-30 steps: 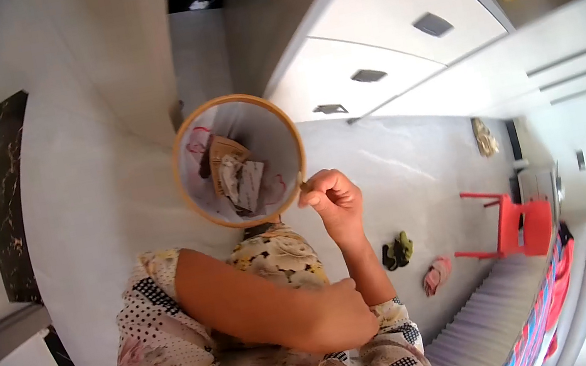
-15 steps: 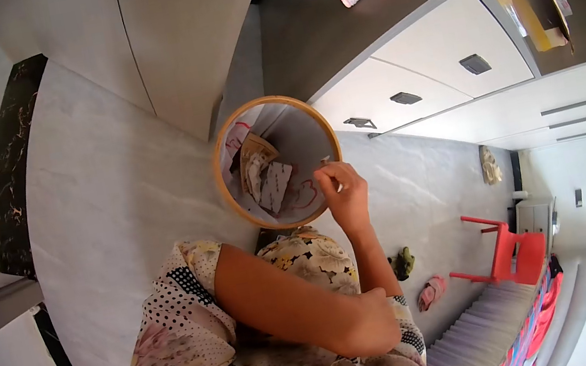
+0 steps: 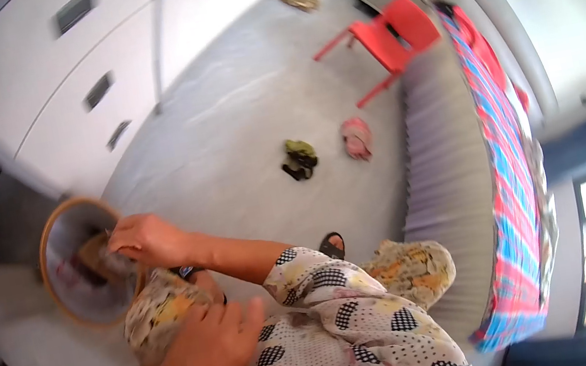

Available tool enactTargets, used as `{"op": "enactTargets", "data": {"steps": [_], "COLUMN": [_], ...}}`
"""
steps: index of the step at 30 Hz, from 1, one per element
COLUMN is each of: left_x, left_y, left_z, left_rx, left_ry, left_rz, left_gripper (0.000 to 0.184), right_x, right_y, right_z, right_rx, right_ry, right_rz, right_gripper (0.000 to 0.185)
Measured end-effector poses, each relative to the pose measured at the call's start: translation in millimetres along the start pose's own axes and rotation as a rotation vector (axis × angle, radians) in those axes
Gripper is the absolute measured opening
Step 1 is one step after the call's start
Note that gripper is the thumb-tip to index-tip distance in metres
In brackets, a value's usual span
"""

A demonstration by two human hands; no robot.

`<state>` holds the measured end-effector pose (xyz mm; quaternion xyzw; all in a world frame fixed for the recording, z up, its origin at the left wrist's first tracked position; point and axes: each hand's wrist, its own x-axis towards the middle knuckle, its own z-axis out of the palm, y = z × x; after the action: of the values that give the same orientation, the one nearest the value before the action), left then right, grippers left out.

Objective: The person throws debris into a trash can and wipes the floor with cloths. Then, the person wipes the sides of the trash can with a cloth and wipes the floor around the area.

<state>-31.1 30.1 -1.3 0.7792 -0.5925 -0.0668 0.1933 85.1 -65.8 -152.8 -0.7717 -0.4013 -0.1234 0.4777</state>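
My right hand (image 3: 150,239) reaches over the near rim of a round waste bin (image 3: 72,222). Its fingers are pinched together, with a tiny pale bit at their tips that is too small to name. The bin has a wood-coloured rim and a pale liner. Inside lies a brown piece of scrap (image 3: 93,257), partly blurred. My left hand (image 3: 215,342) is held low in front of my body, above my patterned trouser leg (image 3: 163,315). Its fingers are stretched out and hold nothing.
White drawers (image 3: 57,91) stand behind the bin. On the floor lie a green-and-black item (image 3: 300,158) and a pink cloth-like item (image 3: 357,139). Farther off are a red chair (image 3: 396,35) and a bed with a striped cover (image 3: 509,184).
My view has turned to the right, so the bin now appears at the left. My left hand has come away from my right forearm. My right hand stays pinched at the bin.
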Motion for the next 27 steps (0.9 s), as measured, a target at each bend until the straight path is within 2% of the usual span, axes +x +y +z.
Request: {"op": "enactTargets", "data": {"steps": [2,3,5,8,11,13,15,18,21,24,25,27], "left_x": [10,17,31,39,46,45,55,80,94,102,106,113], "left_y": [1,3,6,0,-6,-10,-13,-13,-14,-15,-16,-15], "left_z": [-2,-6,-12,-7,-4,5,8,10,13,16,16,17], "left_rx": [-0.011,-0.014,-0.020,-0.025,-0.006,-0.073,-0.082,-0.039,-0.070,-0.104,-0.102,-0.105], "left_ry": [-0.056,-0.090,-0.146,-0.169,-0.300,-0.253,-0.239,-0.275,-0.368,-0.456,-0.482,-0.508], "left_rz": [0.000,-0.021,-0.080,-0.123,-0.203,-0.246,-0.265,-0.282,-0.346,-0.394,-0.402,-0.409], "left_gripper": [0.044,0.046,0.052,0.052,0.055,0.052,0.047,0.038,0.028,0.023,0.023,0.023], "right_x": [-11,-28,-81,-160,-233,-286,-323,-350,-347,-339,-339,-341], "right_y": [2,12,65,120,153,177,191,208,224,244,247,258], "right_z": [-23,-39,-53,-87,-142,-170,-201,-229,-236,-228,-221,-196], "right_rx": [-0.025,0.000,0.052,-0.078,-0.087,-0.315,-0.493,-0.526,-0.672,-0.645,-0.727,-0.855], "right_ry": [0.221,0.177,-0.069,0.400,0.506,0.599,0.511,0.531,0.410,0.245,0.170,0.151], "right_rz": [0.010,0.101,0.431,0.547,0.957,0.962,1.054,1.271,1.351,1.477,1.458,1.410], "right_gripper": [0.020,0.019,0.019,0.014,0.013,0.014,0.018,0.039,0.062,0.069,0.058,0.053]}}
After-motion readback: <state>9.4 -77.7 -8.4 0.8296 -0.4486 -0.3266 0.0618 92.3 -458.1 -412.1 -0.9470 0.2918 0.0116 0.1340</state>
